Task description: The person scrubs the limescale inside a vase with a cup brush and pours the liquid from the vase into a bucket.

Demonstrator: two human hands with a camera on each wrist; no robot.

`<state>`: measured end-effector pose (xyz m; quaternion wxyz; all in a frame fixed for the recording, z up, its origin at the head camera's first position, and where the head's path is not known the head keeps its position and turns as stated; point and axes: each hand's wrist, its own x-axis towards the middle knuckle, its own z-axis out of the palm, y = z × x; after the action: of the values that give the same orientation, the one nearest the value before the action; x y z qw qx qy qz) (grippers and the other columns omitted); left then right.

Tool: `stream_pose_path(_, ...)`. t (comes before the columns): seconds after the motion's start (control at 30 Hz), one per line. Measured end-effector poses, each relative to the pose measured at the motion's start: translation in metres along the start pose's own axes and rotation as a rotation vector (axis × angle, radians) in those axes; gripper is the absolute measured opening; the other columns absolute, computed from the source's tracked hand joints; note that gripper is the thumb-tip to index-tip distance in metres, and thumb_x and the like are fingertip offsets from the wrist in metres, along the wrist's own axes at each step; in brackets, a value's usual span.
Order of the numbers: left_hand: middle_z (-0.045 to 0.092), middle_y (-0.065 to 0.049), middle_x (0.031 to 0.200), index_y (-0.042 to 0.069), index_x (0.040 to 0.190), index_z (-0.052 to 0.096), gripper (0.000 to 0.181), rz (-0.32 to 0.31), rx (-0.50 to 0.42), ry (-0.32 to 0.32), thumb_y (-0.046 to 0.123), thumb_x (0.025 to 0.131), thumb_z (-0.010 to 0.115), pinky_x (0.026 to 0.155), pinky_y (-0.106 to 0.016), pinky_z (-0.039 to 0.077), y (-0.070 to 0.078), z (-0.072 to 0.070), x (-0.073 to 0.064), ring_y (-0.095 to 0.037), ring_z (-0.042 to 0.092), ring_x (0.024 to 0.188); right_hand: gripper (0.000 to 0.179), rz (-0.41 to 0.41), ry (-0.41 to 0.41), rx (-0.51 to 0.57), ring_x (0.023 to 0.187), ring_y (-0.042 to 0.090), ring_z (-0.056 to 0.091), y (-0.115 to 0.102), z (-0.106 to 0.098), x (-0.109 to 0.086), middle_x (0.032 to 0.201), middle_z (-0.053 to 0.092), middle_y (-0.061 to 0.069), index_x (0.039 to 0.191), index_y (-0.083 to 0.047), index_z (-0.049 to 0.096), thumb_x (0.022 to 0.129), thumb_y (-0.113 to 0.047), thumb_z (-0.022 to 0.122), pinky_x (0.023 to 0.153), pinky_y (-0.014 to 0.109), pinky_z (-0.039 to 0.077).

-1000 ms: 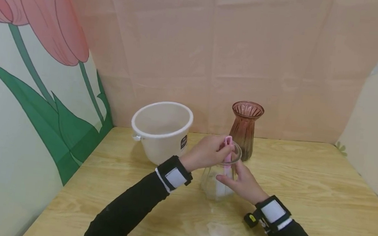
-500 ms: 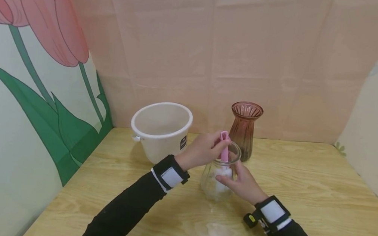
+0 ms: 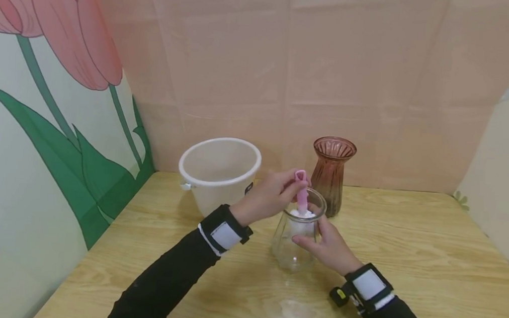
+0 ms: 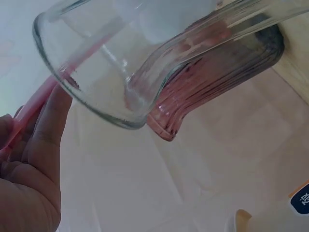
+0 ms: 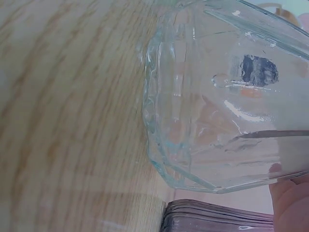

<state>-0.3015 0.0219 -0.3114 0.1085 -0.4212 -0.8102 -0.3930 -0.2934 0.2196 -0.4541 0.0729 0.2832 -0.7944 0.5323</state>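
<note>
A clear glass vase [image 3: 292,256] with a wide rim stands upright on the wooden table. My right hand [image 3: 334,248] grips its side, thumb in front and fingers behind the glass. Just above the rim, my left hand [image 3: 266,196] pinches the pink handle of a sponge cup brush [image 3: 302,201]. The brush's white sponge head [image 3: 301,225] is inside the vase's neck, as the left wrist view also shows through the glass [image 4: 111,96]. In the right wrist view the lower part of the vase [image 5: 212,121] holds no sponge.
A reddish ribbed glass vase [image 3: 332,176] stands close behind the clear one. To the left is a white bucket [image 3: 215,196] with a dark label. A pink-covered wall [image 3: 336,60] closes off the table's back edge.
My left hand has drawn the sponge brush upward, so its white head has risen from low in the clear vase to the neck. The right hand keeps its place on the vase.
</note>
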Motion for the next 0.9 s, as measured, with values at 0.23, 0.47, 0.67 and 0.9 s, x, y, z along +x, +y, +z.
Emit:
stream_pose_path(0.23,0.069,-0.005,0.086,0.001,0.104,0.066,0.017,0.071,0.062,0.041,0.012,0.101,0.053,0.068,-0.014,0.049,0.0,-0.004,-0.001,-0.01,0.066,0.076,0.075,-0.015,0.004,-0.024,0.129,0.04,0.041,-0.028,-0.001,0.0,0.141,0.044,0.023,0.147,-0.003,0.029,0.086,-0.006,0.074,0.102,0.063,0.031)
stream_pose_path(0.47,0.069,-0.003,0.082,0.002,0.104,0.068,0.014,0.178,0.142,0.092,0.007,0.098,0.056,0.064,-0.013,0.045,0.002,-0.006,-0.002,-0.006,0.059,0.068,0.086,-0.025,0.009,-0.042,0.135,0.039,0.033,-0.015,0.0,0.0,0.15,0.036,0.019,0.153,-0.007,0.021,0.085,-0.007,0.075,0.103,0.064,0.027)
stream_pose_path(0.67,0.068,-0.002,0.078,0.002,0.101,0.068,0.013,0.235,0.171,0.141,0.006,0.098,0.056,0.058,-0.013,0.041,0.005,-0.01,-0.003,-0.006,0.052,0.06,0.087,-0.03,0.011,-0.015,0.139,0.033,0.029,-0.003,0.001,0.0,0.153,0.033,0.01,0.154,-0.02,0.022,0.085,-0.011,0.075,0.106,0.062,0.024)
stream_pose_path(0.9,0.067,-0.002,0.075,0.003,0.099,0.066,0.011,0.243,0.191,0.159,0.007,0.098,0.056,0.053,-0.015,0.038,0.007,-0.014,-0.005,-0.005,0.049,0.055,0.087,-0.016,0.009,-0.022,0.14,0.034,0.027,-0.001,0.001,0.0,0.154,0.031,0.011,0.154,-0.02,0.022,0.086,-0.014,0.075,0.106,0.062,0.023)
